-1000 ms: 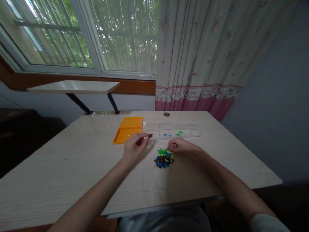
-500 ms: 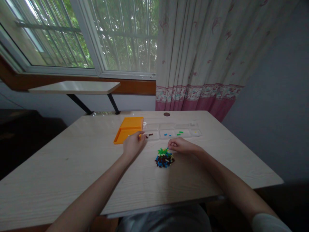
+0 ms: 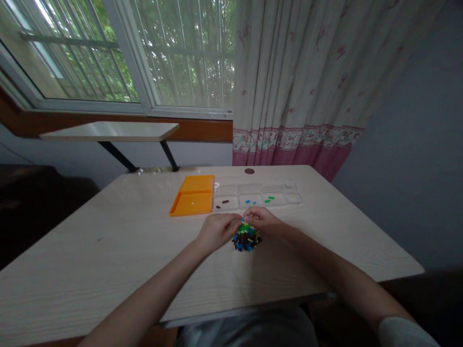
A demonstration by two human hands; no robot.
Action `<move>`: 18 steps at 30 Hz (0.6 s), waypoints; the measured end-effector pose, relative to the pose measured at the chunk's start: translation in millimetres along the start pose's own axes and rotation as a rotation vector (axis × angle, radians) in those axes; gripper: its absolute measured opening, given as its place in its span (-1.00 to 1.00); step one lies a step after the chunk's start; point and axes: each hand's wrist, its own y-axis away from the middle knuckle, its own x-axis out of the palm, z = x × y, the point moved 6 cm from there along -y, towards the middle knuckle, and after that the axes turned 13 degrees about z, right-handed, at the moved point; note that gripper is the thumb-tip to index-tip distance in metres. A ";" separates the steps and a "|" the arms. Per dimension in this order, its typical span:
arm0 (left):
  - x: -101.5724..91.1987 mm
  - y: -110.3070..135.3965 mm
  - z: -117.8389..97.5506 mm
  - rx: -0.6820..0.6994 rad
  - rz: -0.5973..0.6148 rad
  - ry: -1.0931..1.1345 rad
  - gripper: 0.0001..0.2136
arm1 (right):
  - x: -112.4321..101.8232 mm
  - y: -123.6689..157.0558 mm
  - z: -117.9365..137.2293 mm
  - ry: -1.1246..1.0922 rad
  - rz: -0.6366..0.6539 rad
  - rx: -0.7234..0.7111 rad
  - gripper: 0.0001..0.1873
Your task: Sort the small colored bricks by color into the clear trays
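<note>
A cluster of small plastic building pieces [image 3: 246, 239], brown and blue below with green and yellow on top, rests on the table in front of me. My left hand [image 3: 219, 231] is closed at its upper left, fingertips pinched together over the green part. From the upper right my right hand [image 3: 264, 221] meets it, its fingers curled closed. A tiny blue piece [image 3: 242, 220] shows between the two sets of fingertips. Which hand grips it, and whether anything else is pinched, is hidden.
Behind my hands lies a clear compartment tray [image 3: 238, 202] with a few brown, blue, green and yellow pieces. An open orange case [image 3: 193, 191] adjoins it on the left, a small white piece inside. A raised shelf [image 3: 119, 130] stands at the back left of the table [image 3: 108, 260].
My left hand has moved right and nearer, from the tray's left end to the top of the cluster. The right hand has shifted slightly left, so the fingertips now meet.
</note>
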 end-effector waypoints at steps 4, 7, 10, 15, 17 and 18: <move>-1.0 0.2 2.0 -0.006 -0.013 0.016 -0.81 | 4.2 0.9 0.6 -0.039 0.024 0.009 -0.54; -0.3 0.2 2.7 -0.010 0.001 0.024 -0.81 | 5.3 1.4 2.2 -0.009 0.014 -0.015 -0.58; 0.3 0.4 6.0 -0.044 0.000 0.052 -0.80 | 2.0 2.7 4.8 0.095 -0.056 -0.024 -0.65; 1.7 0.8 12.4 -0.086 -0.028 0.090 -0.79 | -4.3 8.2 23.1 0.500 -0.219 -0.110 -0.83; 2.7 0.5 12.8 -0.088 -0.019 0.103 -0.79 | -3.6 10.0 29.7 0.621 -0.253 -0.160 -0.88; 2.9 0.4 12.6 -0.090 -0.016 0.109 -0.79 | -3.0 10.4 31.2 0.655 -0.259 -0.175 -0.88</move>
